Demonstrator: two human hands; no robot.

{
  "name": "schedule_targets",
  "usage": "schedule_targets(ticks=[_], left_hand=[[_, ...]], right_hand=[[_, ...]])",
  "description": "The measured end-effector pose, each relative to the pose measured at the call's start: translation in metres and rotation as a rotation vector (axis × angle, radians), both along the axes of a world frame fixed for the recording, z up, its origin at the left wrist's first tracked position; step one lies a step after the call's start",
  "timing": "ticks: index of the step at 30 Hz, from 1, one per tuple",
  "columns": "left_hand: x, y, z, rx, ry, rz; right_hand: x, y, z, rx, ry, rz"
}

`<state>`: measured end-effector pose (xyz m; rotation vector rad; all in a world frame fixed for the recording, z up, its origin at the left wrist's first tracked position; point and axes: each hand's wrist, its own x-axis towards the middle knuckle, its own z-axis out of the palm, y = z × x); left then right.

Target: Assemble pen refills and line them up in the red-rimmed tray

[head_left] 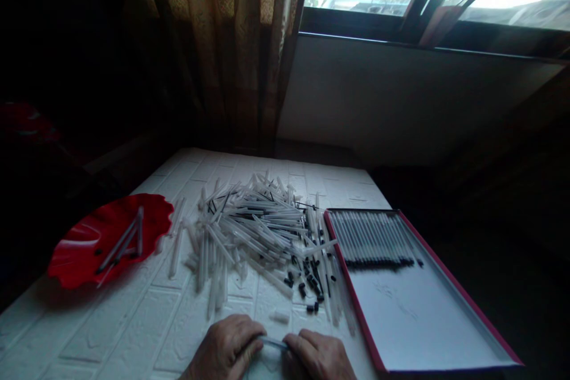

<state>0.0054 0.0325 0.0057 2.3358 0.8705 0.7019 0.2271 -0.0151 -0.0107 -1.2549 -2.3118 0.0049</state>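
At the table's near edge, my left hand (228, 345) and my right hand (319, 355) are closed on opposite ends of one slim, pale pen (273, 342). Only its middle shows between my fingertips; both ends are hidden. Just beyond my hands lies a short clear piece (279, 317). A large heap of clear plastic pen barrels (256, 219) spreads over the middle of the table. Small black plugs (307, 279) and thin dark refills are scattered along the heap's right side.
On the right, a shallow red-edged box (392, 320) holds a row of pens (374, 237) with black ends. A red wavy-rimmed dish (75, 249) with several pens stands at the left. The white brick-patterned table (129, 320) reaches toward a curtain (240, 41) and a window.
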Motion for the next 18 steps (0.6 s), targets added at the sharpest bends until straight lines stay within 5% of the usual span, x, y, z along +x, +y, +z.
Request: schedule_targets(ticks=[18], left_hand=[[-0.004, 0.005, -0.006, 0.089, -0.128, 0.125]], right_hand=[[0.001, -0.009, 0.004, -0.024, 0.228, -0.144]])
